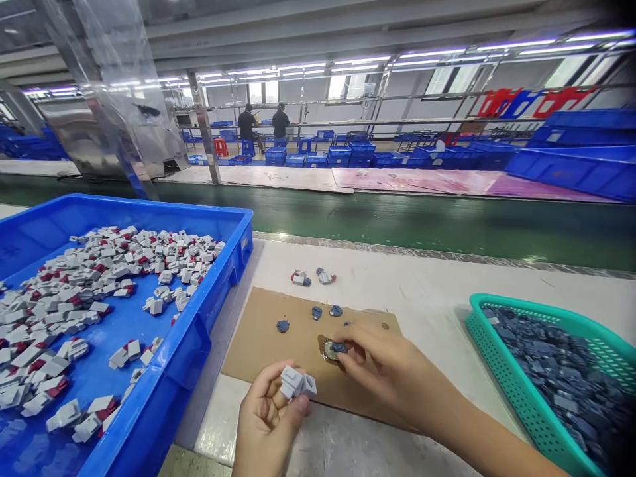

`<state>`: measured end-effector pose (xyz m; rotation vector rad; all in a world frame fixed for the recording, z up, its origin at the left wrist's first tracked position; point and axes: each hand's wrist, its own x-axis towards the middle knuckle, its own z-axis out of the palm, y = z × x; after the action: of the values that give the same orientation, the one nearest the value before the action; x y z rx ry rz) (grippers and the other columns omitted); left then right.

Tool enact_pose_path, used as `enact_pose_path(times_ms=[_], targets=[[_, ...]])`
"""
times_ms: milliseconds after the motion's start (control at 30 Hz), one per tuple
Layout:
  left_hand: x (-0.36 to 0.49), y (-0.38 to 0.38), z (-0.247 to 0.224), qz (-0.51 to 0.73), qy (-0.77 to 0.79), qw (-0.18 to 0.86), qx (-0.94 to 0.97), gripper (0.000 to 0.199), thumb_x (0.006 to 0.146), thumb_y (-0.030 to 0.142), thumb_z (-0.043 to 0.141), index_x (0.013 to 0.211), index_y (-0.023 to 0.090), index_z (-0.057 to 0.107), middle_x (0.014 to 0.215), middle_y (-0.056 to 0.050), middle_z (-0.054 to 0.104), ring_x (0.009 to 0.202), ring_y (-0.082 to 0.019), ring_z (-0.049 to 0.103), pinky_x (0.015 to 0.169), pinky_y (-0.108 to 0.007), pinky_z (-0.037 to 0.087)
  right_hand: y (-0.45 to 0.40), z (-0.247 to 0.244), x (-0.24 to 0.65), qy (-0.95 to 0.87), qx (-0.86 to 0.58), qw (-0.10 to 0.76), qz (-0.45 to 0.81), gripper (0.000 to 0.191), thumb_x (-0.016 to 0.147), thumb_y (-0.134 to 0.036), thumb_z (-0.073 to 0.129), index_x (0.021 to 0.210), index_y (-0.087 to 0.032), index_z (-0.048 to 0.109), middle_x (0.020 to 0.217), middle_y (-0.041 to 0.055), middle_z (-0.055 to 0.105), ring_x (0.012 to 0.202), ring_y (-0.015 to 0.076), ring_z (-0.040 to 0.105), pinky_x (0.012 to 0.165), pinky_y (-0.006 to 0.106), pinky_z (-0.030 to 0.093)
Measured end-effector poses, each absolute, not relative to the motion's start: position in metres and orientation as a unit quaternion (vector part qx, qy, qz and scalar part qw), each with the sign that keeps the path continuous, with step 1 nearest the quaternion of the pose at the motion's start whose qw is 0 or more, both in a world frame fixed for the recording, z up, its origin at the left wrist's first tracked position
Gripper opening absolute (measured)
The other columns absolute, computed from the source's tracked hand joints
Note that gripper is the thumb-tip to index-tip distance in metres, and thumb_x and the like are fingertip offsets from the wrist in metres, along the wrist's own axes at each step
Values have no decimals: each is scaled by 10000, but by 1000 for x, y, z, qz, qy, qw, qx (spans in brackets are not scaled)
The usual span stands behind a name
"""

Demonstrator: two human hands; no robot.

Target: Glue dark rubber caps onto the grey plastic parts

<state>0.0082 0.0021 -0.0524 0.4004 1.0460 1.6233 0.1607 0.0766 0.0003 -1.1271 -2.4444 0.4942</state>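
Observation:
My left hand (271, 421) holds a light grey plastic part (297, 383) between thumb and fingers, low in the middle of the view. To its right, my right hand (380, 364) pinches a small dark blue piece (339, 347) over a round, shallow dish (328, 351) with a wet-looking rim. The dish rests on a brown cardboard sheet (258, 351). More dark blue pieces (283, 326) lie on the cardboard near its far side. Beyond that edge, two grey parts (301, 278) with red and blue bits sit on the white table.
At left stands a big blue tray (199, 331) of grey and red parts. A green basket (517, 391) full of dark blue pieces is at right. Behind the table runs a green conveyor belt (387, 222). Two people (281, 122) are far off among blue crates (339, 156).

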Motion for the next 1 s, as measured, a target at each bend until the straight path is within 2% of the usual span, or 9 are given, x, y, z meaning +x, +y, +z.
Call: enact_pose_path(times_ms=[100, 233, 467, 700, 867, 1000], targets=[[8, 2, -52, 686, 437, 555, 172, 358, 502, 224, 802, 827, 168, 663, 753, -52, 714, 654, -156, 658, 490, -167, 505, 67, 7, 157, -826, -420, 250, 281, 126, 819, -268, 512, 898, -196, 578, 684, 5, 571, 545, 110, 521, 487, 225, 416], [6, 2, -54, 676, 434, 568, 178, 355, 512, 219, 800, 831, 164, 654, 768, -63, 718, 674, -152, 661, 510, -156, 501, 54, 14, 151, -801, -425, 245, 344, 118, 807, -318, 553, 864, -230, 607, 725, -9, 613, 605, 114, 560, 520, 218, 432], [3, 1, -58, 669, 405, 591, 196, 339, 527, 208, 797, 830, 172, 649, 774, -59, 721, 680, -134, 659, 559, -150, 493, 50, 9, 146, -824, -411, 224, 319, 90, 799, -266, 562, 852, -204, 602, 667, -16, 595, 526, 96, 508, 488, 217, 399], [2, 0, -59, 666, 407, 592, 200, 333, 534, 200, 794, 833, 173, 648, 773, -50, 717, 687, -125, 656, 584, -148, 491, 49, 12, 146, -825, -405, 213, 331, 79, 800, -236, 555, 856, -200, 598, 734, -14, 616, 601, 105, 550, 534, 217, 419], [2, 0, -59, 656, 413, 597, 205, 327, 537, 189, 790, 827, 161, 642, 773, -58, 716, 687, -122, 653, 586, -143, 483, 51, 25, 145, -852, -379, 168, 318, 52, 803, -192, 545, 828, -189, 590, 728, -17, 615, 624, 102, 553, 561, 212, 410], [3, -1, -57, 650, 413, 602, 210, 320, 529, 191, 793, 810, 153, 645, 746, -51, 711, 682, -112, 647, 605, -136, 479, 56, 36, 146, -881, -367, 89, 287, 79, 812, -177, 521, 806, -183, 600, 726, 3, 606, 646, 126, 546, 550, 227, 394]])
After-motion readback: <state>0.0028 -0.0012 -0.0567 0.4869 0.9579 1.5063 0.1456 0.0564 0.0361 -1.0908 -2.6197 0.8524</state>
